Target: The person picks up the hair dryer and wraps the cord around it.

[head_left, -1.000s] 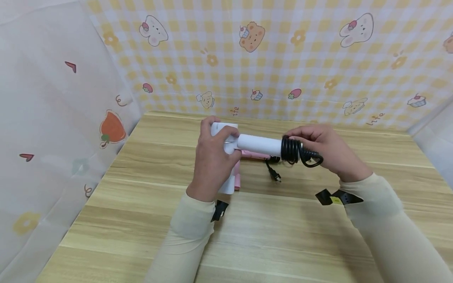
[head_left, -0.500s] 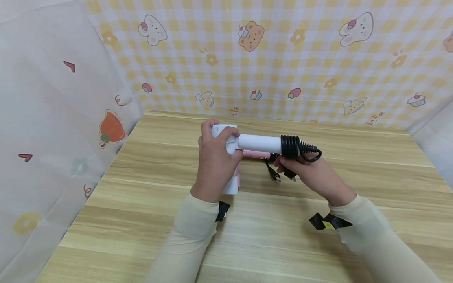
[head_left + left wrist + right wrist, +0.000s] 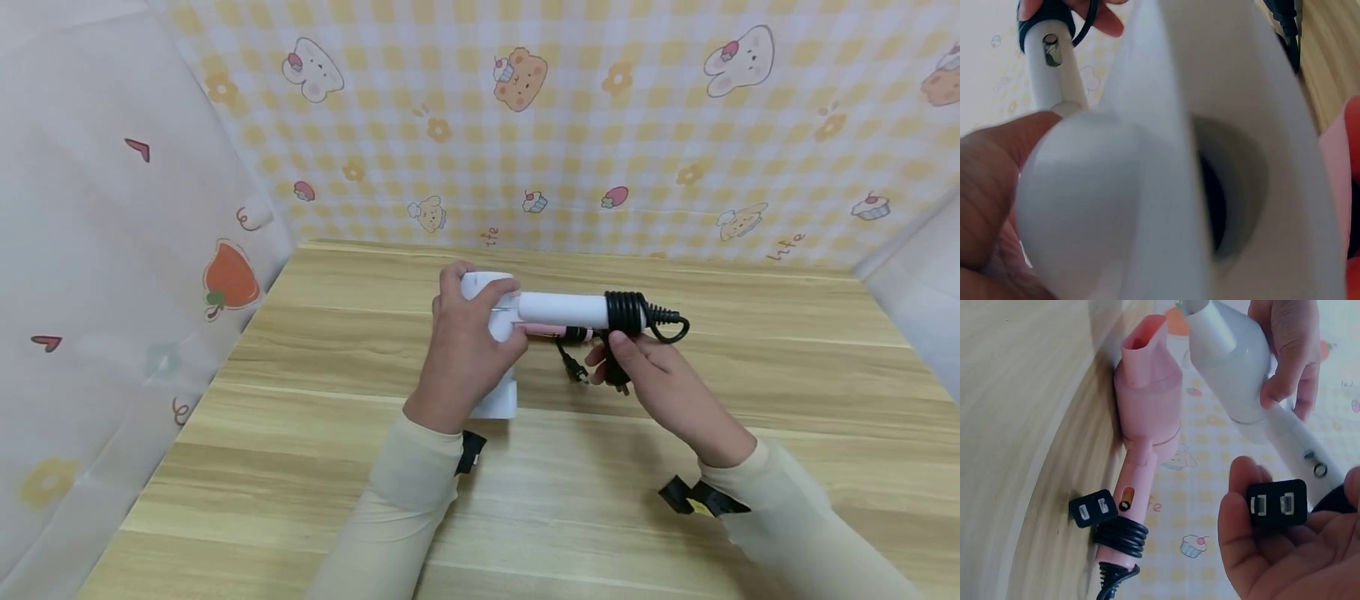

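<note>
A white hair dryer (image 3: 562,309) is lifted above the table, its handle pointing right. My left hand (image 3: 468,350) grips it where the body meets the handle. Black cord (image 3: 624,313) is wound in tight loops around the handle's end. Below these loops, my right hand (image 3: 667,387) holds the black two-prong plug (image 3: 1277,504), prongs outward in the right wrist view. Up close in the left wrist view, the dryer's white nozzle (image 3: 1241,69) fills much of the picture. Behind the white dryer lies a pink hair dryer (image 3: 1147,403), mostly hidden in the head view.
The pink dryer's cord is coiled on its handle, with its black plug (image 3: 1093,508) beside it on the wooden table (image 3: 300,483). A yellow checked cloth (image 3: 450,92) hangs behind the table, and a white printed cloth (image 3: 97,275) hangs at the left.
My right hand has moved from the cord end at the handle's tip to below the coil, now holding the plug. The white dryer has shifted slightly right and levelled out, in my left hand's grip throughout.
</note>
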Tool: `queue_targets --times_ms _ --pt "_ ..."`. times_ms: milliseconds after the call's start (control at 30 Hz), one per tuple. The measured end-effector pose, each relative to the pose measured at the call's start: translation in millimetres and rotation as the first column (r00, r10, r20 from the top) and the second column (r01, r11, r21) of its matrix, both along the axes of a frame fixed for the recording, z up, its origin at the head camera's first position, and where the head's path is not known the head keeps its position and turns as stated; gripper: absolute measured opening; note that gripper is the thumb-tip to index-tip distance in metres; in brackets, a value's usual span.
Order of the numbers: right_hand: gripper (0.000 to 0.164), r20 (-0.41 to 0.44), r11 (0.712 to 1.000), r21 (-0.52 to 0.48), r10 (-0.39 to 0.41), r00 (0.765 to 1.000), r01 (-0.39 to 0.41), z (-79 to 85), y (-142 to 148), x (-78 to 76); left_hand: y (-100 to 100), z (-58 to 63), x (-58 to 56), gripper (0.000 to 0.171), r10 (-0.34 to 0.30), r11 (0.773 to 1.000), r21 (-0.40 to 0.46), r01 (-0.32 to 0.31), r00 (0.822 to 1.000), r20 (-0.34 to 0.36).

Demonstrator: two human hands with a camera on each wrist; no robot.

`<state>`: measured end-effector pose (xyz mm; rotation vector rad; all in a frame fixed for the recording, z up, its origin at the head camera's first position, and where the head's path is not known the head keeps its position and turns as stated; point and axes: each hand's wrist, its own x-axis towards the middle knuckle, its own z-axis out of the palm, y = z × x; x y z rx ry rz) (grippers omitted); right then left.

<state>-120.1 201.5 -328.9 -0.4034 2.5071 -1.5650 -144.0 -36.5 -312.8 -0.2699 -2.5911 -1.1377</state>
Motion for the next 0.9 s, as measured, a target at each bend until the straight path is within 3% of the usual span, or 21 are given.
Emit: queue_targets --times_ms 67,200,400,533,667,800,900 --pt "0.056 -0.028 0.999 0.021 -0.03 0.999 0.031 -0.6 4.8 2.7 3.3 -0.2 0.2 0.053 -0.033 0.999 -0.01 0.033 0.999 0.017" --pt "0.056 0.0 0.994 0.045 -0.096 0.995 0.096 -4.3 19.6 8.7 13.0 -4.0 1.9 0.059 -0.101 0.993 -0.06 0.103 0.994 0.033" --pt "0.059 0.054 0.97 0.195 -0.159 0.986 0.145 -12.5 38.7 6.5 24.3 -9.2 1.1 0.058 -0.124 0.971 -0.19 0.146 0.985 0.124" --pt "0.061 0.099 0.956 0.262 -0.162 0.982 0.131 -18.9 46.7 -1.9 33.4 -7.6 -5.6 0.058 -0.129 0.935 -0.295 0.195 0.965 0.23" --pt "0.06 0.163 0.946 0.308 -0.158 0.974 0.102 -28.8 51.5 -10.8 44.1 -8.7 -11.0 0.059 -0.097 0.876 -0.424 0.229 0.946 0.311" --pt "0.055 0.213 0.946 0.316 -0.145 0.966 0.072 -39.3 53.2 -16.9 52.6 -13.9 -13.1 0.058 -0.068 0.833 -0.494 0.249 0.932 0.355" --pt "0.05 0.22 0.944 0.325 -0.138 0.966 0.061 -43.3 54.0 -18.2 55.8 -17.3 -13.2 0.057 -0.068 0.811 -0.525 0.259 0.932 0.355"
